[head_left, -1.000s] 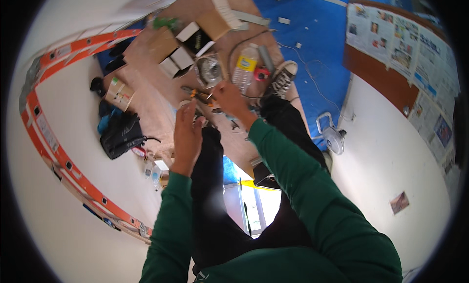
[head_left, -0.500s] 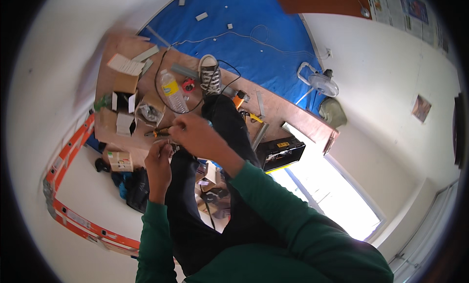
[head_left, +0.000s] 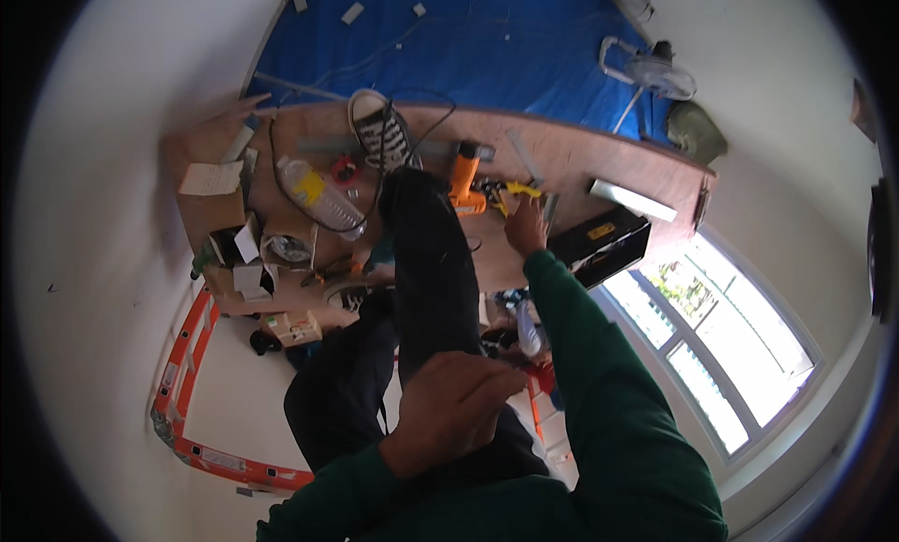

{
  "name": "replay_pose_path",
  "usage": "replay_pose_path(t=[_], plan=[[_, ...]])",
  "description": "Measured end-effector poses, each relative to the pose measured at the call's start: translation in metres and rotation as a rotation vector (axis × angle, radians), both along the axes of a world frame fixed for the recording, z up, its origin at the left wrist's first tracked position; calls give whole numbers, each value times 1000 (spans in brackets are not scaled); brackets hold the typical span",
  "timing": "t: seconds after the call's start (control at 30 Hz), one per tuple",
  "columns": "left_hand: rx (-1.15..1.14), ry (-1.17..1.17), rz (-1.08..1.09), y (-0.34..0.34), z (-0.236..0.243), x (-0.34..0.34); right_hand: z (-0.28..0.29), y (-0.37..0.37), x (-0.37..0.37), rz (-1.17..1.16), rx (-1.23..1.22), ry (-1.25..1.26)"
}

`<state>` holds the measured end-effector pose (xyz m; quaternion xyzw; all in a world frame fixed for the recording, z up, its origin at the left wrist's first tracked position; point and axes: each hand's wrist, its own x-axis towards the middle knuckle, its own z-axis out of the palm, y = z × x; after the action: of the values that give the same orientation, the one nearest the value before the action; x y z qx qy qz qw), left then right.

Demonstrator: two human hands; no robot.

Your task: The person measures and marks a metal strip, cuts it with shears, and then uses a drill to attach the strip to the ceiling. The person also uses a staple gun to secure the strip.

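At the centre right of the frame, the right hand stretches out along its green sleeve to the brown board on the floor, its fingers coming down on a small yellow tool that lies just beside the orange power tool; whether the fingers have closed on the yellow tool cannot be told, since the hand covers its near end. The reach looks long because the person sits with a dark-trousered leg stretched over the board, the foot in a black-and-white sneaker at the upper middle, so the tools lie past the knee. The left hand, at the lower middle, is loosely clenched and rests on the thigh; it appears to hold nothing, though its palm is hidden. To the left of the leg lie a clear plastic bottle, a black cable and open cardboard boxes; a black case stands to the right of the reaching hand, a blue tarp fills the upper frame, and an orange ladder lies at the lower left. Half a second ago both hands were together close over the lap, working at something small; now they are well apart, the right gone out to the board and the left dropped back, and the view has swung round.
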<state>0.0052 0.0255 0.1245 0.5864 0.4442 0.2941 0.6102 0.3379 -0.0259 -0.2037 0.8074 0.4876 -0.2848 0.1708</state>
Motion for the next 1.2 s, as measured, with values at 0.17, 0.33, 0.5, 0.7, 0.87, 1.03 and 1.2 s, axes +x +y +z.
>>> replay_pose_path(t=[0.17, 0.33, 0.5, 0.7, 0.87, 1.03, 1.2], plan=[[-18, 49, 112, 1, -6, 1, -39, -29, -8, 326, -254, -17], [12, 96, 152, -6, -6, 10, -7, -110, -48, -178, -88, 326], [79, 181, 199, -23, -10, 13, 10, -190, -79, -247, 216, 454], [-43, 147, 349, -32, -7, 16, 95, -135, -9, -291, -75, 742], [-145, 39, 495, -44, -10, 17, 120, 6, 16, -17, -76, 584], [-229, -34, 612, -51, -11, 8, 160, 120, -75, 61, -71, 385], [-294, -17, 776, -93, -15, -60, 202, 160, -217, 119, -192, 513]])
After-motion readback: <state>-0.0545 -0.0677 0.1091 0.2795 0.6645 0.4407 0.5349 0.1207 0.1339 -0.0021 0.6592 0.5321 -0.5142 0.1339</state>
